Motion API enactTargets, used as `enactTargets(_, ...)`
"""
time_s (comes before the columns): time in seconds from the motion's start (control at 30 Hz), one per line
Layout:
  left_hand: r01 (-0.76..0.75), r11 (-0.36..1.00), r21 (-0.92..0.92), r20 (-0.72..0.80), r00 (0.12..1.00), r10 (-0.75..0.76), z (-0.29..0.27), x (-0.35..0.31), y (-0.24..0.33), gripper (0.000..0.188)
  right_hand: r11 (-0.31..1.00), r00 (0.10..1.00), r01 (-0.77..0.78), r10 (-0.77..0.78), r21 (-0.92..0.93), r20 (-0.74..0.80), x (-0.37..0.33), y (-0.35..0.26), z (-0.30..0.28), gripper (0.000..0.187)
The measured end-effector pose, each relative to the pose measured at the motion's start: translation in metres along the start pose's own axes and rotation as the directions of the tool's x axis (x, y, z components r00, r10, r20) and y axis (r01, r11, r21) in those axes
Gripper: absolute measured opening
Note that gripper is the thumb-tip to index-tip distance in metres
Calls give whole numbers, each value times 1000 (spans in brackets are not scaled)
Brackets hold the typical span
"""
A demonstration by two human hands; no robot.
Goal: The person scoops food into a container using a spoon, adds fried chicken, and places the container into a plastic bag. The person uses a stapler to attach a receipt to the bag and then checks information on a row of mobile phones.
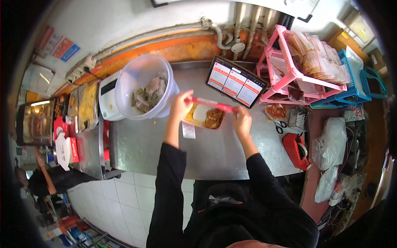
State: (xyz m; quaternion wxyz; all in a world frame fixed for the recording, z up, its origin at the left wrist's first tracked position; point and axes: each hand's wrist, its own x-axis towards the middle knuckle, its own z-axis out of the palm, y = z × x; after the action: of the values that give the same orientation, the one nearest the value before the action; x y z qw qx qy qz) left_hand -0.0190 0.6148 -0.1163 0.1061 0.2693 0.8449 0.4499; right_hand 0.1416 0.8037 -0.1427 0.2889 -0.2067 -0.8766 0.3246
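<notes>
In the head view, the only one we have, we look down on a steel table (140, 144) with both hands over its middle. Our left hand (179, 106) is closed on the left end of a red strip (209, 103), and our right hand (242, 121) pinches its right end between thumb and fingers. The strip slants slightly down to the right, along the far side of an open food box (200, 125); we cannot tell whether it is joined to the box. The box lies on the table between our hands, with yellow food, white rice (202, 113) and brown food (213, 119) side by side in it. A paper slip (189, 131) lies just in front of the box.

To the left stands a clear tub (124, 93) with bagged greens (144, 99) inside. Behind the box and to the right, a tablet (235, 84) leans, lit. Further right we see a pink rack (285, 78) full of packets (322, 60), and nearer us scissors (279, 129) and a red tape dispenser (294, 151).
</notes>
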Motion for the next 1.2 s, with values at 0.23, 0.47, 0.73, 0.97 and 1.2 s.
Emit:
enactTargets(0.23, -162, 979, 127, -204, 961, 186, 37, -55, -53, 52, 857, 874, -485, 477, 176, 89, -38, -19, 43, 20)
enactTargets(0.47, 256, 935, -247, -138, 945, -296, 21, -37, -31, 28, 728, 758, -650, 604, 216, 245, -19, -24, 30, 32)
enactTargets(0.73, 283, 959, 32, -195, 942, -271, 24, -39, -62, 27, 885, 894, -444, 428, 138, 132, -29, -12, 45, 27)
enactTargets(0.97, 86, 984, 154, -70, 995, -75, 14, -20, -55, 27, 859, 851, -500, 465, 108, 243, -11, -5, 34, 31)
enactTargets(1.2, 78, 997, -15, 10, 997, -78, -3, -27, -68, 25, 888, 878, -451, 424, 88, 220, -20, -20, 42, 30)
